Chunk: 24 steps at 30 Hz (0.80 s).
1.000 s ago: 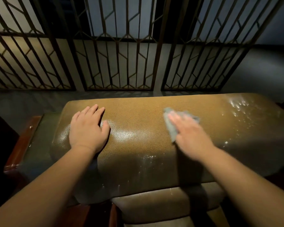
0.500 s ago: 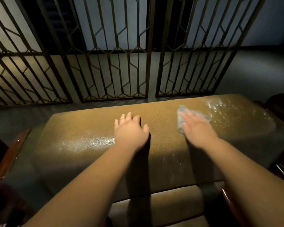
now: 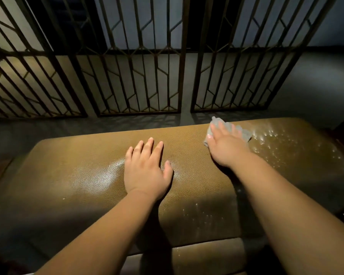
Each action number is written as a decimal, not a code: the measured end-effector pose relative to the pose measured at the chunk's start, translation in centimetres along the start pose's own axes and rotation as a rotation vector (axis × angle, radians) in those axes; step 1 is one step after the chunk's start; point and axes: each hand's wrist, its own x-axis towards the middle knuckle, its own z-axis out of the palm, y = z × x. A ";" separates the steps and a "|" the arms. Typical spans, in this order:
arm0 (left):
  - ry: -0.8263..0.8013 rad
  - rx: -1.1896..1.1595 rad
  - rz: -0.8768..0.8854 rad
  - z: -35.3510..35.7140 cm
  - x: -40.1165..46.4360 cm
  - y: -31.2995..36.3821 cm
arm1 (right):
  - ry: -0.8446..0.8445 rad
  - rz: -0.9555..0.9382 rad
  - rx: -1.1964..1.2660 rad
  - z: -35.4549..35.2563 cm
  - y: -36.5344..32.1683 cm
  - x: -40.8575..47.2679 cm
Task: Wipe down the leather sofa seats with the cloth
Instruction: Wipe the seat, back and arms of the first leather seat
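Cloth [image 3: 244,132] shifted to sofa [image 3: 87,165] back edge, R hand [image 3: 225,147] flat.

Dark metal window grille [image 3: 139,80] w/ geometric bars behind; grey floor [image 3: 316,92] at right.

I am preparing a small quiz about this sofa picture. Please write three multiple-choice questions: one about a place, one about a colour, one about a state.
1. Where do the droplets lie on the brown leather cushion?
A. right of the cloth
B. under the left hand
C. at the left end

2. What colour is the cloth?
A. red
B. pale grey
C. black

3. How does the left hand lie?
A. clenched in a fist
B. flat, holding nothing
C. gripping the cloth

Answers: 1 A, the wet specks shine beyond the right hand. 2 B, it shows pale under the fingers. 3 B, straight fingers rest on the leather.
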 end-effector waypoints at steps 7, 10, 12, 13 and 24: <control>0.027 0.000 0.009 -0.1 0.0 0.1 | 0.006 -0.420 -0.019 0.5 -2.7 1.0; 0.045 -0.001 0.006 -0.1 0.0 0.1 | 0.012 -0.092 -0.021 -1.6 2.9 3.0; 0.046 -0.004 0.008 -0.1 0.0 0.2 | 0.037 -0.133 -0.074 -0.9 0.8 0.4; 0.047 -0.008 0.008 -0.1 0.0 0.2 | 0.044 -0.224 -0.090 0.4 -1.2 -1.9; 0.015 0.030 -0.014 -1.0 -0.5 1.1 | 0.195 0.011 -0.053 2.0 5.9 -8.6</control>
